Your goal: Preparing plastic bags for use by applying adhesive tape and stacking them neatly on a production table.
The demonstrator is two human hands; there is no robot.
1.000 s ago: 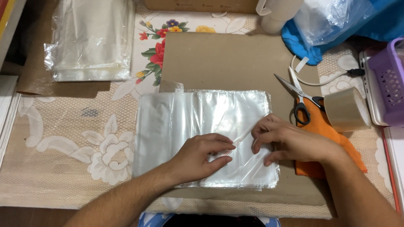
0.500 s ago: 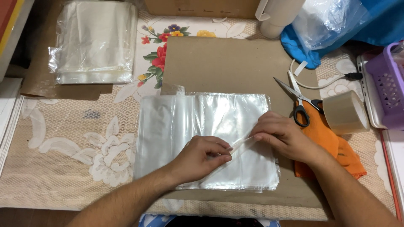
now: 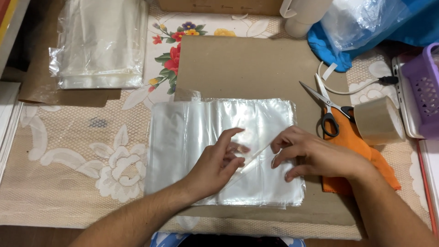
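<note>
1. Left hand (image 3: 218,167) rests on the stack of clear plastic bags (image 3: 192,146), thumb and fingers pinched on one end of a thin clear strip (image 3: 254,153); the index finger is raised and extended.
2. Right hand (image 3: 311,153) lies over the right part of the same stack, fingertips pinched on the other end of the strip. The strip runs taut between the 2 hands; whether it is a peel-off liner or a bag edge cannot be told, as the film is too transparent.
3. The stack lies flat on a brown cardboard sheet (image 3: 247,68), at the near middle of the table, over a lace cloth (image 3: 77,151) with a flower print.
4. Just beside the right wrist: an orange cloth (image 3: 352,151), with scissors (image 3: 325,107) lying partly on it and a roll of clear packing tape (image 3: 378,120) touching it.
5. Farther right: a purple basket (image 3: 423,87).
6. Far left: a second pile of clear bags (image 3: 98,43) on brown paper.
7. Far right: a blue bag (image 3: 347,50) holding crumpled clear film, and a white cable (image 3: 361,84).
</note>
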